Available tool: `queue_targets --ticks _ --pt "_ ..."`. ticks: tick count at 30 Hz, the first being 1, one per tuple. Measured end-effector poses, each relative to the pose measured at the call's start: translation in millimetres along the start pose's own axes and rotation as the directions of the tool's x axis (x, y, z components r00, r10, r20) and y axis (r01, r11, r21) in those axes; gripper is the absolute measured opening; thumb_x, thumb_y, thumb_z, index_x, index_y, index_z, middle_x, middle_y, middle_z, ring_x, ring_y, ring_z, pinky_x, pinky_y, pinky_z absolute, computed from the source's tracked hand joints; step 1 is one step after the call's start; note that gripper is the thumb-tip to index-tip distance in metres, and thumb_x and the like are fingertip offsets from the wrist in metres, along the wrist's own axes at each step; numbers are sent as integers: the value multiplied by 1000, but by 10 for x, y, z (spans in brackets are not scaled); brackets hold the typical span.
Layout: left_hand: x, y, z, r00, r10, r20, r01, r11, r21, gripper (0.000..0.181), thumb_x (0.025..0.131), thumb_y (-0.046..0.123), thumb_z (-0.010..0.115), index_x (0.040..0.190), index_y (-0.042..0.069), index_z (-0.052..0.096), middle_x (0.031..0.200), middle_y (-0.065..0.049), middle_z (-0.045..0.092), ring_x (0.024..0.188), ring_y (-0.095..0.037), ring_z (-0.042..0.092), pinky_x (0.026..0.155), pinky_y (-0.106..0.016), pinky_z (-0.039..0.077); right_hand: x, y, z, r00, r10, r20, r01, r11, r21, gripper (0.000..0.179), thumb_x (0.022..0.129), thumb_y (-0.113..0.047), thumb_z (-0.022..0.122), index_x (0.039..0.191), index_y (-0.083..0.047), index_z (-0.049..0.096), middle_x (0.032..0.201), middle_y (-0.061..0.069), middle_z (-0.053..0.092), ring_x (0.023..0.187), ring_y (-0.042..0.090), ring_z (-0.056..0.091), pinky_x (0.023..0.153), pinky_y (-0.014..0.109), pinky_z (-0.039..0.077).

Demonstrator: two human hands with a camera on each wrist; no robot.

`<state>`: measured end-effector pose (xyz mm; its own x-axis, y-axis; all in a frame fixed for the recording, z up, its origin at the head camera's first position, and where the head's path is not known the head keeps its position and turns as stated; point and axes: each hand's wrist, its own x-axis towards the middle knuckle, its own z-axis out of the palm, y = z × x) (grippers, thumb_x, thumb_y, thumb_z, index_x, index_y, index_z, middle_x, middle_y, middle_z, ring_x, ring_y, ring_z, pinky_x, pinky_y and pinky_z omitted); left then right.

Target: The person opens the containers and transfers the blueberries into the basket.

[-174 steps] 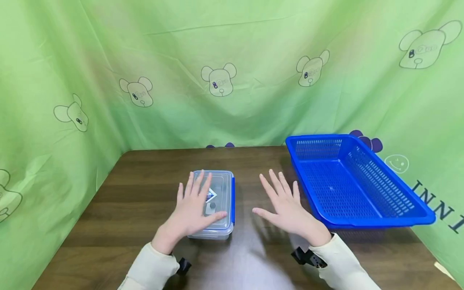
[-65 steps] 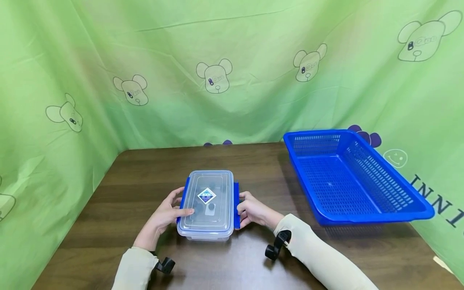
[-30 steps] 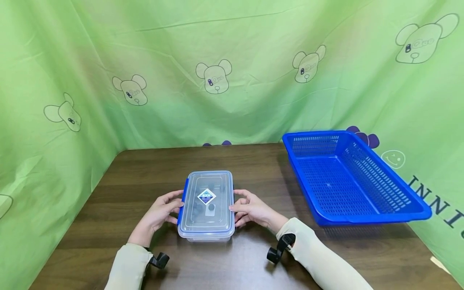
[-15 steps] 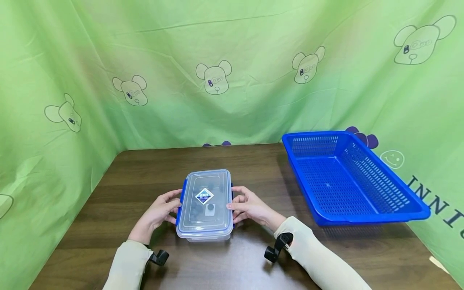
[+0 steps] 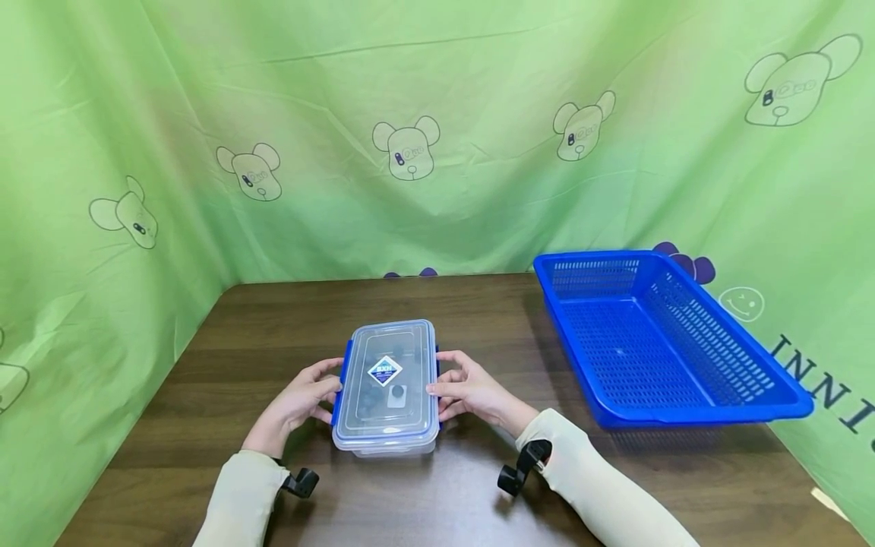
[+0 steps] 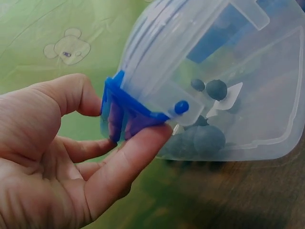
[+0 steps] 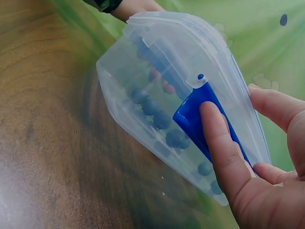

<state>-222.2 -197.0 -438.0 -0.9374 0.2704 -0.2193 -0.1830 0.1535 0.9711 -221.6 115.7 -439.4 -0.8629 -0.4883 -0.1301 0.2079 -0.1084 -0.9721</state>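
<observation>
A clear plastic food container [image 5: 386, 414] with a lid and a diamond sticker [image 5: 385, 371] stands between my hands at table level. My left hand [image 5: 294, 403] grips its left side, with the blue side latch [image 6: 136, 114] between the fingers in the left wrist view. On the other side my right hand [image 5: 475, 391] holds the container, thumb at the lid's edge; the right wrist view has fingers against the other blue latch [image 7: 193, 117], which lies down along the wall. Through the plastic show several dark round balls [image 7: 162, 120] and a small white piece [image 6: 232, 97].
A blue perforated plastic basket [image 5: 595, 395] stands at the right of the brown wooden table [image 5: 287, 311]. A green cloth [image 5: 478, 220] with bear drawings hangs behind and at the sides. Black wrist cameras [image 5: 301, 483] sit on both wrists.
Both hands were spread above the table and now hold the container. Its right latch stuck outward earlier and now lies down. The container has shifted slightly left and turned a little.
</observation>
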Motion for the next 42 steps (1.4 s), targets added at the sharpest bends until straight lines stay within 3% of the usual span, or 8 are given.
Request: queue_targets --ticks 4,7,17,23,28,31,36,42 --pt "48 -27 39 999 28 -41 -27 999 24 66 84 4 51 145 -11 32 93 -9 66 68 -17 63 51 -33 55 -6 -6 -3 1000 0 -11 0 1000 -4 70 90 2 65 146 2 23 89 9 63 62 17 64 57 33 58" --pt "70 -109 54 999 34 -41 -36 999 -35 60 86 1 49 142 -14 33 91 -5 67 68 -15 65 55 -35 57 -18 16 -1 1000 5 -8 -5 1000 -1 71 89 2 66 146 3 23 90 8 63 62 17 64 58 33 58" --pt "89 -224 36 996 -9 86 27 977 -214 61 89 1 44 146 -12 27 84 1 69 69 -11 66 58 -31 57 -50 85 -40 1000 4 4 -4 1000 10 71 89 2 65 146 5 22 91 10 61 64 19 66 60 35 58" --pt "52 -245 23 992 -43 122 68 975 -213 60 94 3 44 148 -13 23 93 -2 70 81 -15 68 61 -35 58 -42 102 -54 1000 12 11 -12 1000 6 70 89 3 64 146 4 22 91 9 61 64 18 66 60 35 58" --pt "31 -251 18 990 -30 134 51 987 -153 65 97 5 48 151 -13 15 102 -4 66 86 -15 67 66 -36 59 -45 106 -66 1000 8 20 -8 1000 16 69 89 2 64 144 5 23 91 8 62 64 18 66 60 35 58" --pt "13 -246 31 994 -17 104 26 996 -85 67 97 3 50 151 -12 15 108 -10 60 85 -15 65 67 -35 58 -49 102 -77 1000 7 26 -7 1000 19 69 89 1 64 144 5 23 91 9 62 65 19 66 61 36 58" --pt "-51 -183 57 999 33 -36 -33 999 0 59 93 -1 55 145 -14 32 117 -22 55 87 -18 63 71 -35 58 -61 85 -91 999 8 35 -8 1000 3 71 90 0 65 146 7 22 93 9 62 66 20 67 62 36 59" --pt "-158 -15 55 988 90 -127 -93 996 -14 53 94 0 57 142 -13 39 129 -30 50 94 -17 63 79 -37 57 -81 40 -96 999 -1 38 2 1000 -14 70 90 2 63 146 12 22 92 8 62 66 19 67 64 35 59"
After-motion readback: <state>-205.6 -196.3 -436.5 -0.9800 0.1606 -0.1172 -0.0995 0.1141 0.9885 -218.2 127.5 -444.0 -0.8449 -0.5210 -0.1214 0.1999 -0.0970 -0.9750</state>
